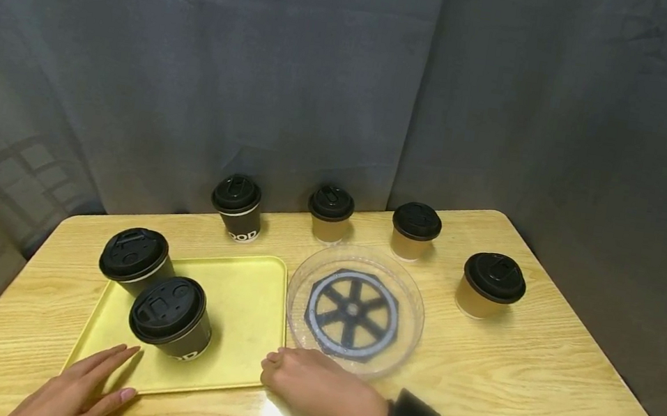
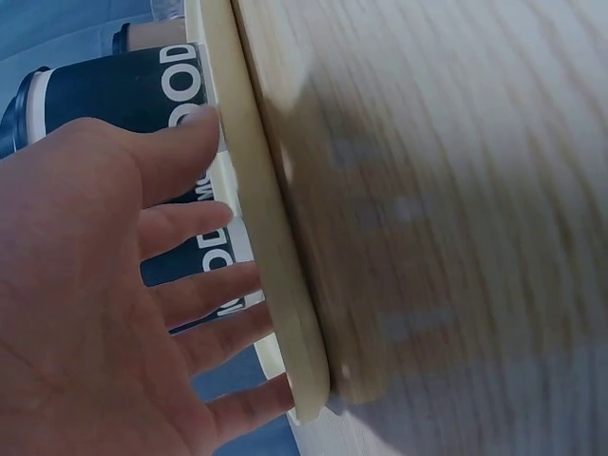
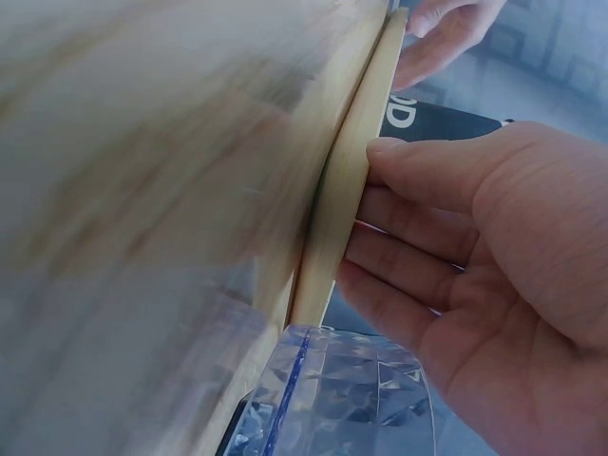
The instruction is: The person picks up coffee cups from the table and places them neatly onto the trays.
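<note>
A yellow tray (image 1: 244, 309) lies on the table with two dark lidded coffee cups, one at its back left corner (image 1: 134, 255) and one nearer its middle (image 1: 170, 316). At the tray's front left, my left hand (image 1: 76, 385) has its fingers spread and nearly straight, the thumb by the front rim. In the left wrist view its fingertips meet the tray's edge. My right hand (image 1: 316, 385) holds the front right corner, fingers bent; in the right wrist view the thumb and fingertips (image 3: 385, 147) lie along the rim. Part of the fingers is hidden in the head view.
A clear round dish (image 1: 414, 317) with a dark wheel-like pattern stands just right of the tray. Behind stand a dark lidded cup (image 1: 239, 206) and two brown ones (image 1: 330, 213) (image 1: 415, 229); another brown cup (image 1: 490, 285) is at the right. Grey curtains (image 1: 263, 72) hang behind the table.
</note>
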Demonstrator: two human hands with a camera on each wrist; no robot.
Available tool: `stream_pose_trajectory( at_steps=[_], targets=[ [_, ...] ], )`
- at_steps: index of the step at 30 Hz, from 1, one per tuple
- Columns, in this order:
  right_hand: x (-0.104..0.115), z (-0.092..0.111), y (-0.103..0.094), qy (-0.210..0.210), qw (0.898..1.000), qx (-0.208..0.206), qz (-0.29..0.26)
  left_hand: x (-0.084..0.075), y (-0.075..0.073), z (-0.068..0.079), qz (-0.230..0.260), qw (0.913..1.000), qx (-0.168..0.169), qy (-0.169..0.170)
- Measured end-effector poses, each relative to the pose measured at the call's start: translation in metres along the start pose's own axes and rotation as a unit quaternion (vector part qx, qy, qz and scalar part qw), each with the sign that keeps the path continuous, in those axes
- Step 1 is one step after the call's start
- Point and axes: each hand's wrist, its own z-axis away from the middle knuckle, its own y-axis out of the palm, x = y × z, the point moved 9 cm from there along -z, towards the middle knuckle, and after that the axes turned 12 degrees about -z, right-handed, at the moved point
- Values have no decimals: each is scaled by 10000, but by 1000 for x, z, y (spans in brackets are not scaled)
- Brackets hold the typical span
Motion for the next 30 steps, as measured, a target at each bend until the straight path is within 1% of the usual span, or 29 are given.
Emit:
stream_pose_trajectory(
  at_steps=[1, 4, 6, 8, 14, 19, 22, 27, 30],
  targets=[
    [0, 0, 0, 0, 10000, 2, 10, 0, 0, 0, -35, 10000, -6, 24],
    [0, 0, 1, 1, 10000, 14, 18, 1, 3, -2, -131, 9998, 137, 58],
    [0, 1, 1, 6, 10000, 24, 1, 1, 6, -4, -185, 9992, 362, 65],
    [-1, 1, 2, 16, 10000, 37, -40, 1, 8, -5, -200, 9987, 475, 65],
    [0, 1, 1, 1, 10000, 15, -66, 1, 11, -2, -199, 9987, 475, 2],
    [0, 1, 0, 34, 10000, 7, -73, 1, 14, -2, -88, 9980, 625, -20],
    [0, 1, -1, 31, 9999, 18, -153, 0, 13, -1, -42, 9985, 543, 29],
    [0, 0, -1, 5, 9998, 13, -174, -3, 8, 3, -5, 9997, 164, 159],
    [-1, 0, 0, 31, 9999, 21, -161, -4, 9, 2, -20, 9996, 188, 207]
  ],
)
